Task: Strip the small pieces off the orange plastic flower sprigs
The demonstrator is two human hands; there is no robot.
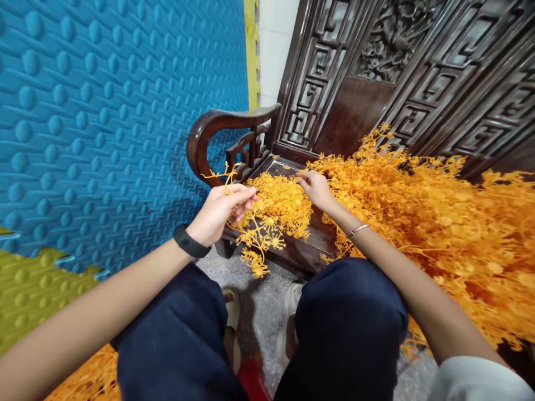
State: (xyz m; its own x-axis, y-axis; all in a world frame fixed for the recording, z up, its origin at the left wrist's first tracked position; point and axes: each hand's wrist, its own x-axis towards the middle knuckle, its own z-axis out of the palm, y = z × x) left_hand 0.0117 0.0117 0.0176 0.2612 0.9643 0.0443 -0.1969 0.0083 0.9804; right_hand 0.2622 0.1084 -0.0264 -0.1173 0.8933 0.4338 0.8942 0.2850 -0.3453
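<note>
My left hand (228, 209), with a black band at the wrist, is closed around an orange-yellow plastic flower sprig (261, 239). The sprig's bare branching end sticks up above the hand, and its flowered end hangs below the fingers at the seat's front edge. Over the dark wooden seat, my right hand (315, 188) is between two heaps, its fingers bent and pressed together; what they pinch, if anything, is too small to make out. Just left of it lies a low pile of loose yellow flower pieces (284, 200). A large heap of orange sprigs (438, 223) spreads to the right.
The carved wooden bench (349, 114) has a curved armrest (204, 139) at left. A blue bumpy foam mat (104, 111) fills the left side. More orange sprigs (90, 379) lie at lower left, and something red (253, 379) is on the floor between my feet.
</note>
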